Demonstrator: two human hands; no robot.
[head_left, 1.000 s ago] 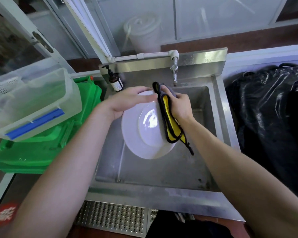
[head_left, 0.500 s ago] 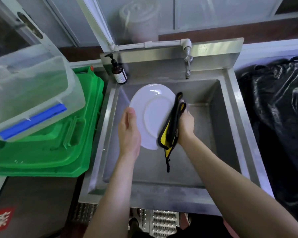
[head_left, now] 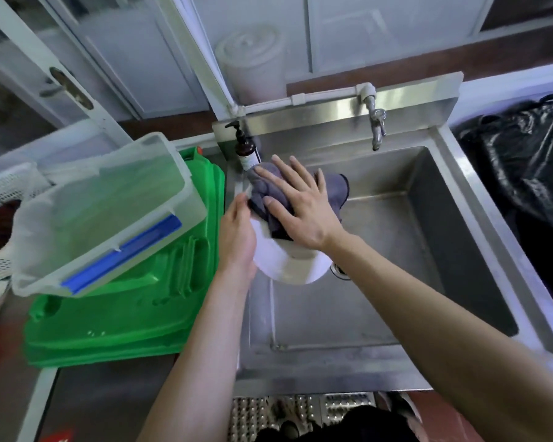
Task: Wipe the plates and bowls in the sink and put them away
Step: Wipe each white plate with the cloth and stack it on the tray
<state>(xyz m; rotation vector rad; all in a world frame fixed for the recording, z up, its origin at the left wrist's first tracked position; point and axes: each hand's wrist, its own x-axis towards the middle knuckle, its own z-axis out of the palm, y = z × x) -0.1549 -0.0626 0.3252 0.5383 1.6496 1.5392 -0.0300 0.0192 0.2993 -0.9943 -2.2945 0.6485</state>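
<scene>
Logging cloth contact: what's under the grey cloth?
The white plate, its near part showing; the rest is covered by the grey cloth and right hand.

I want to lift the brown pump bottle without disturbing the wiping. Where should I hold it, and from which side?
Hold the pump bottle by its narrow neck, under the pump head, coming from above. It stands upright in the sink's back left corner, and the grey cloth and right hand crowd its lower body.

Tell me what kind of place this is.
Probably a commercial kitchen's washing-up area: a deep stainless steel sink with a wall-mounted tap, stacked green plastic trays, and a brown pump soap bottle.
</scene>
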